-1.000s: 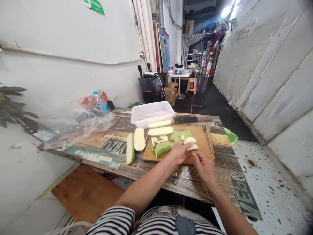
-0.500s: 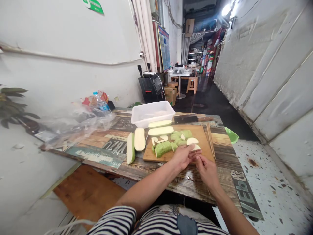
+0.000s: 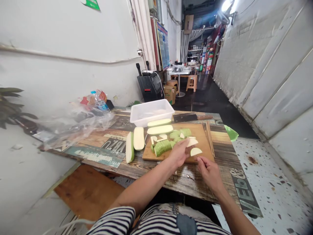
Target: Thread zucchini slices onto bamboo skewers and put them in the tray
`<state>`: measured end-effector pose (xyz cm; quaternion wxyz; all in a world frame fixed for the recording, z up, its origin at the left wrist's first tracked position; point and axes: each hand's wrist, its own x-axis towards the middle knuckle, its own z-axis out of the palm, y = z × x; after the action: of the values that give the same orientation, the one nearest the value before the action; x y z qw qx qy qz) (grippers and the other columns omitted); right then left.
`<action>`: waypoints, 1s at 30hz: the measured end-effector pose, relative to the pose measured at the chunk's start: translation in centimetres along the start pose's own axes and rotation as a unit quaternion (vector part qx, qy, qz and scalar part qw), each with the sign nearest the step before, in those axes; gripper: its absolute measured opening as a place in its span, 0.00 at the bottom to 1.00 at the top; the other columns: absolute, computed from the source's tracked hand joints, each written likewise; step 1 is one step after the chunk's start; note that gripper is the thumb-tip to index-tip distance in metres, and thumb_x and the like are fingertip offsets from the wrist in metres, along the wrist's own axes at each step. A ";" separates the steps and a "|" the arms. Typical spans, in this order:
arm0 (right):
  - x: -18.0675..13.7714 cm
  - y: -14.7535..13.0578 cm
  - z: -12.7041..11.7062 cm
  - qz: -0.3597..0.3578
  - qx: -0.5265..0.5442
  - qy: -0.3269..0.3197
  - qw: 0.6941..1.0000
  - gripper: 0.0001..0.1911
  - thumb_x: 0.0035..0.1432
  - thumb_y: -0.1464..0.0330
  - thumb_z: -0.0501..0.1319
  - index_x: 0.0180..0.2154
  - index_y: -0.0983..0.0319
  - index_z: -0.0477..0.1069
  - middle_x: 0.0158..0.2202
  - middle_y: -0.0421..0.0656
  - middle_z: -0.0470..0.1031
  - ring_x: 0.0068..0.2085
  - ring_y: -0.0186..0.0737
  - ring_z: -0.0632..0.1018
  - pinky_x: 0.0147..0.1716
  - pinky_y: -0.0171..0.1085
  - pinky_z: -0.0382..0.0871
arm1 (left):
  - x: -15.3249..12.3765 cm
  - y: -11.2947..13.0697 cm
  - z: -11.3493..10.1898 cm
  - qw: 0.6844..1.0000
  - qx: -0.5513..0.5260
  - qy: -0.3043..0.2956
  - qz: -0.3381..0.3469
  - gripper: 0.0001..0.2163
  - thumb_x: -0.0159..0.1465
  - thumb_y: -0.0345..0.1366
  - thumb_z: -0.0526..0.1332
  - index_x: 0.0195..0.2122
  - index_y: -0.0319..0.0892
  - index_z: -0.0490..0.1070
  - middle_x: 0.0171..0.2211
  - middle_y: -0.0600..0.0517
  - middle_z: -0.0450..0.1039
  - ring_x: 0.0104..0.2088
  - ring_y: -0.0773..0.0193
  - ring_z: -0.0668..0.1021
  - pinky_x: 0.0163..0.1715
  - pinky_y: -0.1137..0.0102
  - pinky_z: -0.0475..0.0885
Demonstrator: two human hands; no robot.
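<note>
Cutting's partial: green slices (image 3: pixel 163 147) sit toward the board's (image 3: pixel 204 138) left edge, four long pieces (image 3: pixel 139 138) uncut around its far-left corner; left hand (image 3: pixel 179 152) half-curled at a pale slice (image 3: pixel 193 142), grip unclear; right hand (image 3: pixel 209 170) pinched closed, contents unclear.

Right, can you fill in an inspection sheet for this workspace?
Surface: wood-patterned table, cutting board on it.
Job's things: green-skinned slices on the board; two long pieces left of it; sticks along its right edge; knife behind.
Clutter: plastic bags and bottle toward the left wall.
Hands: left hand beside pale slices; right hand just below a pale slice; both grips unclear.
Cables: white cord at black speaker.
Surroundings: stools beyond the table.
</note>
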<state>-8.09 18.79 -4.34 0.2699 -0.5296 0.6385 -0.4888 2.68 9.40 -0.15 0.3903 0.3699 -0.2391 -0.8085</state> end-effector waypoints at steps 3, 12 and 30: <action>-0.4 -0.4 0.0 0.000 0.008 -0.001 1.000 0.21 0.59 0.53 0.54 0.30 0.63 0.75 0.18 0.38 0.65 0.22 0.36 0.65 0.23 0.34 0.59 | 0.5 -0.8 0.0 1.000 -0.018 0.008 0.019 0.06 0.64 0.30 0.56 0.34 0.35 0.72 0.34 0.45 0.76 0.32 0.62 0.79 0.28 0.71 0.75; 0.1 1.8 -1.3 0.039 -0.018 0.034 0.998 0.22 0.60 0.54 0.54 0.36 0.65 0.76 0.19 0.39 0.66 0.22 0.35 0.66 0.23 0.33 0.58 | 1.6 0.1 0.1 0.947 0.289 0.013 0.136 0.09 0.63 0.35 0.58 0.37 0.37 0.76 0.34 0.45 0.78 0.41 0.58 0.79 0.42 0.66 0.74; -0.3 2.2 -3.5 0.069 -0.002 0.077 0.995 0.26 0.57 0.50 0.54 0.36 0.66 0.77 0.17 0.38 0.65 0.20 0.35 0.64 0.21 0.33 0.57 | 12.0 5.2 4.1 0.416 0.905 -0.057 0.074 0.20 0.50 0.39 0.68 0.41 0.33 0.77 0.42 0.33 0.76 0.42 0.45 0.78 0.40 0.62 0.72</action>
<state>-11.97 20.19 -5.08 0.2520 -0.4456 0.6932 -0.5074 -3.24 -2.86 0.95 -0.1264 0.4430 -0.8805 -0.1118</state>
